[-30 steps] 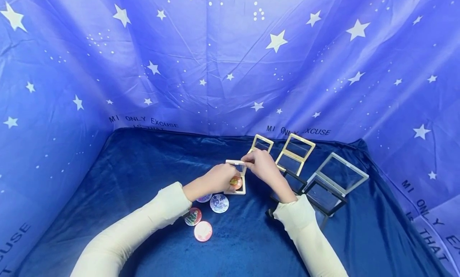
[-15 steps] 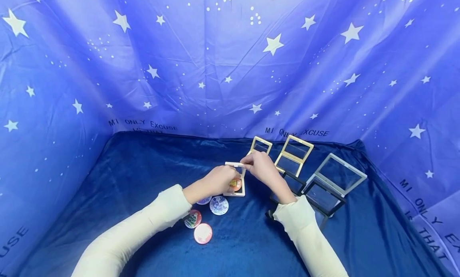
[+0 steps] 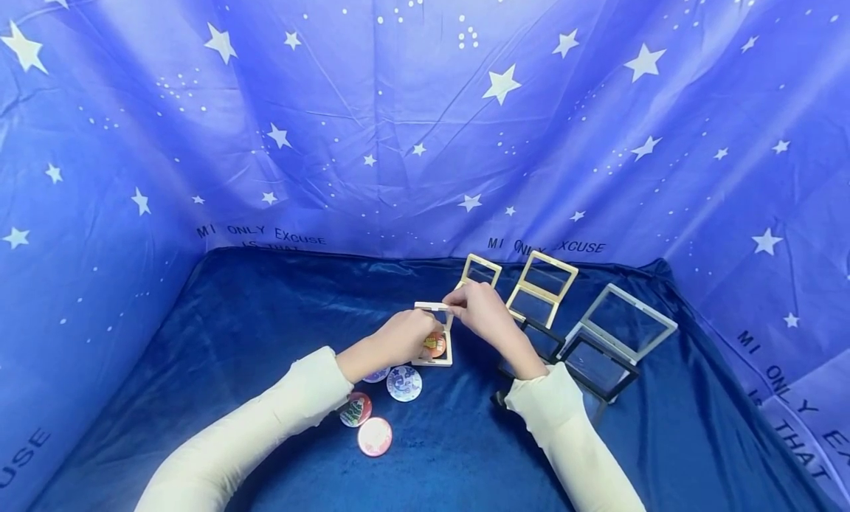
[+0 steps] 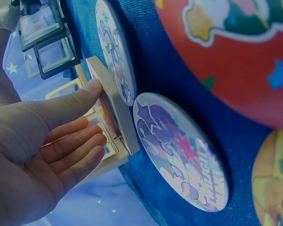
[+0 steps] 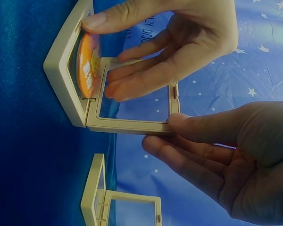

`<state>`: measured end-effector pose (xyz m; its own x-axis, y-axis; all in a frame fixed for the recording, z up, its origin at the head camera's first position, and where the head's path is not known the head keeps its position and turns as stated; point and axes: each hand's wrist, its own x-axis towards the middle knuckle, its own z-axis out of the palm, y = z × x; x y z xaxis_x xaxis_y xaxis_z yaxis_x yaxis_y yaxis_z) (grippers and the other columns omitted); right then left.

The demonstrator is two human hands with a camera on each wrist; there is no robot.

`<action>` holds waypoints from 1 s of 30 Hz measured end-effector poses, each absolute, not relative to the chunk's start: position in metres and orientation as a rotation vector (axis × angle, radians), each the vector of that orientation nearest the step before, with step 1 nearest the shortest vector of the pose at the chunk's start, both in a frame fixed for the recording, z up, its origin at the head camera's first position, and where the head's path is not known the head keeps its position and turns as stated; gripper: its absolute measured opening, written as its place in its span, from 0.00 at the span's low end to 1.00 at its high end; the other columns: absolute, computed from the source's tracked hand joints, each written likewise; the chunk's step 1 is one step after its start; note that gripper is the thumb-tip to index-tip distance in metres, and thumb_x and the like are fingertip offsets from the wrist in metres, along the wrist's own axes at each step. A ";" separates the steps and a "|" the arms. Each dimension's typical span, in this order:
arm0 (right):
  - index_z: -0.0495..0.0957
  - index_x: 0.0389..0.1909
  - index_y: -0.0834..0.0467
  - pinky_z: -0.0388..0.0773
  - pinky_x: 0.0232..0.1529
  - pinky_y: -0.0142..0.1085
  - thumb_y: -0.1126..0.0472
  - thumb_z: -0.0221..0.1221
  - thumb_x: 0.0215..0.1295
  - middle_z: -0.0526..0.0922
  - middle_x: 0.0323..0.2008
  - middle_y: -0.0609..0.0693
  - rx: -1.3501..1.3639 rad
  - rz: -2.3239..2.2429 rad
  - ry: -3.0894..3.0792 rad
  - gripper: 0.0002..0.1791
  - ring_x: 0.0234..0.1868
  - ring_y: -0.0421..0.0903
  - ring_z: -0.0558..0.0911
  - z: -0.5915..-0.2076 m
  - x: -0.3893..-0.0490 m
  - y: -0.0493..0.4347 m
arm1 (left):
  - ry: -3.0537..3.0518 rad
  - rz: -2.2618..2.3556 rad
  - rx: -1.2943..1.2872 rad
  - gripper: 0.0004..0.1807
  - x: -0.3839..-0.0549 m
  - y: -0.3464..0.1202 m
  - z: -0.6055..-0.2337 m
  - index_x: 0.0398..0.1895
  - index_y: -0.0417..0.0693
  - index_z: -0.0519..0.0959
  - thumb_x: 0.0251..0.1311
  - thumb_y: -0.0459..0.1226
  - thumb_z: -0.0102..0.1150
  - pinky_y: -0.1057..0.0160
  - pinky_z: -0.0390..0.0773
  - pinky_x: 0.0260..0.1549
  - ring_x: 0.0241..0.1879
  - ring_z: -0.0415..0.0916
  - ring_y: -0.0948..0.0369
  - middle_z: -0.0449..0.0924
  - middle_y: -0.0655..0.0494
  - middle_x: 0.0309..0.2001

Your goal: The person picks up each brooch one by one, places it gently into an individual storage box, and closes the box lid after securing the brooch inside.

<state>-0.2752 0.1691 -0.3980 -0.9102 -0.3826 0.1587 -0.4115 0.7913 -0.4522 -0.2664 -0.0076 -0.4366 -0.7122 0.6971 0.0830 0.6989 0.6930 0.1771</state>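
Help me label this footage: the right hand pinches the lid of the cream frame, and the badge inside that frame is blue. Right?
Only the colour is wrong: the badge inside is orange, as the right wrist view shows. The right hand does pinch the lid of the cream frame.

Right hand point(image 3: 483, 310) pinches white case point(image 3: 440, 363); left hand point(image 3: 401, 337) at orange badge point(image 3: 437, 344).

The head view looks forward and down from above, less near, at the cloth point(image 3: 465, 445) and the curtain point(image 3: 372, 91). Both wrist views look closely, turned sideways; they share the left hand point(image 5: 191, 40) and the open frame point(image 5: 137, 126).
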 end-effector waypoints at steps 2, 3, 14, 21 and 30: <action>0.90 0.38 0.59 0.83 0.38 0.40 0.65 0.66 0.66 0.90 0.36 0.53 0.645 0.758 -2.919 0.05 0.35 0.46 0.86 -0.398 -0.275 0.169 | -2.880 -0.304 -1.187 0.19 -0.266 -0.007 -0.437 0.46 0.49 0.87 0.50 0.39 0.80 0.61 0.83 0.40 0.38 0.84 0.62 0.88 0.57 0.39; 0.90 0.38 0.59 0.84 0.38 0.40 0.65 0.66 0.66 0.90 0.36 0.53 0.648 0.757 -2.919 0.05 0.35 0.46 0.87 -0.398 -0.276 0.169 | -2.880 -0.306 -1.185 0.19 -0.266 -0.007 -0.437 0.46 0.48 0.87 0.50 0.39 0.80 0.61 0.83 0.40 0.38 0.84 0.62 0.88 0.57 0.39; 0.90 0.38 0.59 0.83 0.38 0.41 0.66 0.65 0.67 0.90 0.36 0.54 0.665 0.765 -2.911 0.05 0.35 0.47 0.87 -0.395 -0.278 0.171 | -2.860 -0.312 -1.184 0.17 -0.266 -0.007 -0.435 0.45 0.48 0.88 0.51 0.38 0.79 0.60 0.83 0.39 0.37 0.84 0.61 0.88 0.57 0.37; 0.90 0.38 0.59 0.84 0.38 0.41 0.65 0.65 0.66 0.91 0.36 0.54 0.675 0.761 -2.910 0.05 0.35 0.47 0.87 -0.396 -0.277 0.171 | -2.890 -0.356 -1.172 0.19 -0.266 -0.008 -0.435 0.48 0.47 0.88 0.52 0.38 0.78 0.60 0.83 0.41 0.38 0.85 0.61 0.89 0.56 0.40; 0.90 0.38 0.59 0.84 0.38 0.40 0.65 0.65 0.66 0.90 0.36 0.53 0.668 0.766 -2.918 0.05 0.35 0.47 0.87 -0.398 -0.277 0.170 | -2.902 -0.354 -1.165 0.18 -0.265 -0.009 -0.436 0.47 0.48 0.88 0.52 0.38 0.78 0.60 0.83 0.41 0.38 0.85 0.61 0.89 0.57 0.40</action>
<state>-0.2768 0.1700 -0.3981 -0.9051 -0.3955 0.1559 -0.4211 0.7838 -0.4565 -0.2646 -0.0085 -0.4363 -0.7261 0.6831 0.0782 0.6819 0.7008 0.2096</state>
